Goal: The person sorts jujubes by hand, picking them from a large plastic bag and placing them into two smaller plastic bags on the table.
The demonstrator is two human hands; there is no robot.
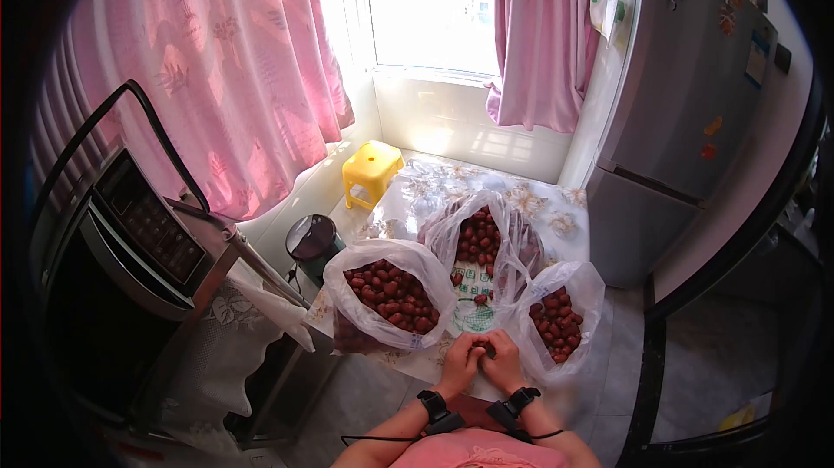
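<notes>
We hold our bare left hand [460, 359] and our bare right hand [503, 360] close together by the near edge of a table with a white, flowery cloth [543, 194]. Our fingers curl in, and a small, dark thing [488, 350] peeks out between them (it is too tiny for us to name). We cannot tell which hand pinches it. Near our left hand sits a big, cloudy white plastic bag [382, 250] of small, oval, dark red fruits [391, 296]. Near our right hand we have another cloudy white plastic bag [592, 303] of them. Farther back, a see-through plastic bag with green print [473, 320] lies open, with more fruits inside.
</notes>
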